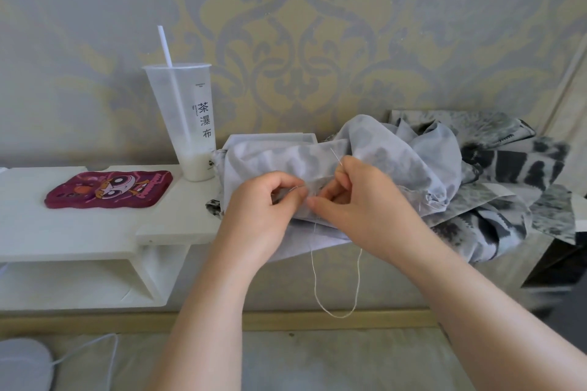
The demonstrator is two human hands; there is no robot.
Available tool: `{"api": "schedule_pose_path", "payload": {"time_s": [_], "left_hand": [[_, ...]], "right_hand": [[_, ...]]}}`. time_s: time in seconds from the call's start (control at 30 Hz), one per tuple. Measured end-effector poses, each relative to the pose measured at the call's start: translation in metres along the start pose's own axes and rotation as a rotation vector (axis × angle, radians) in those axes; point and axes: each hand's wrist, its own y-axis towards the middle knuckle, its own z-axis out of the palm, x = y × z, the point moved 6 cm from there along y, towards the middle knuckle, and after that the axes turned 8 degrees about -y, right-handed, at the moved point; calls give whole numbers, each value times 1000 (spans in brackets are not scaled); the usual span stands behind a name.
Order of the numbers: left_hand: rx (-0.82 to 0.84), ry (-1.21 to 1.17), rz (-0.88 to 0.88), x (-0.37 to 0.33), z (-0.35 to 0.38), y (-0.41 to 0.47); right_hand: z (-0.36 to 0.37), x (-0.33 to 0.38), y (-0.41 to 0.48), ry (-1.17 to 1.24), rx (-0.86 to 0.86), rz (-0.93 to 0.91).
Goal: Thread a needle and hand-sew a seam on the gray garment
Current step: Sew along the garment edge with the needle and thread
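Note:
The gray patterned garment (397, 149) lies bunched on the right end of a white shelf. My left hand (263, 209) pinches a fold of the garment at its front edge. Touching it on the right, my right hand (355, 197) grips a thin needle (336, 155) whose tip points up and away above the fingers. A pale thread (336, 289) hangs in a long loop below both hands. The seam itself is hidden under my fingers.
A tall plastic cup (187, 124) with a straw and some milky drink stands left of the garment. A magenta cartoon phone case (108, 189) lies on the white shelf (79, 232). A white box (273, 137) sits behind the fabric. Patterned wall behind.

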Motion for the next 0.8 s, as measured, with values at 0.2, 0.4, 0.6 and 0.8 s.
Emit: {"api": "schedule_pose_path", "payload": {"time_s": [0.2, 0.4, 0.6, 0.8], "left_hand": [[-17, -6, 1, 2, -3, 1], [-28, -34, -16, 5, -6, 3], [-15, -62, -47, 7, -7, 2], [-22, -66, -57, 6, -8, 1]], "right_hand": [[0, -6, 4, 39, 25, 20], [-14, 4, 2, -62, 50, 7], [-3, 10, -4, -149, 139, -28], [4, 8, -5, -354, 180, -58]]}}
